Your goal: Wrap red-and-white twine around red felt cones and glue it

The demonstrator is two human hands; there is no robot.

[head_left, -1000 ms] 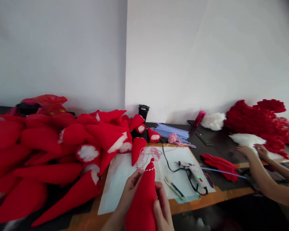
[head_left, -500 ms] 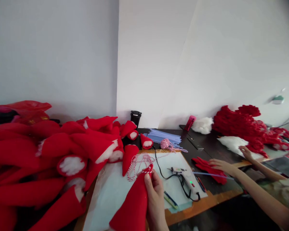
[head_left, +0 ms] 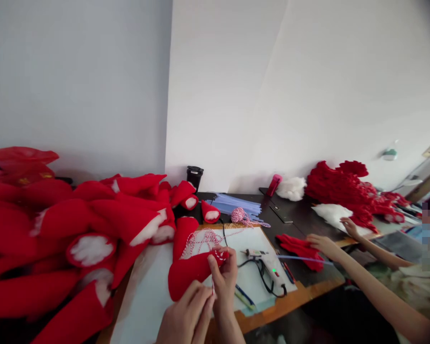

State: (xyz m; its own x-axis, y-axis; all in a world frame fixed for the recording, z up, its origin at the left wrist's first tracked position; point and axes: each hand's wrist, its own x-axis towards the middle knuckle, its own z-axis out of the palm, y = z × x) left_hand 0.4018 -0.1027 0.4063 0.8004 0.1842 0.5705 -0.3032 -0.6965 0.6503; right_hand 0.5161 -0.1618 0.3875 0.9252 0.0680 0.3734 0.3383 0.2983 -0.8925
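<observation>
My right hand is closed around the narrow end of a red felt cone, which lies tilted with its wide end to the left. Red-and-white twine is wrapped about the cone's tip. My left hand is in front of the cone, thumb and fingers pinched on a short piece of the twine beside my right thumb. More loose twine lies in loops behind the cone and runs to a twine ball. A white glue gun rests on the paper to the right, its green light lit.
Stuffed red cones are heaped at left. Translucent glue sticks, a black cup and a phone lie or stand behind. Pens lie nearby. At right, a co-worker's hand touches red fabric.
My left hand has come into view and pinches the twine. The cone has swung from pointing up to lying more sideways. The view has shifted slightly right.
</observation>
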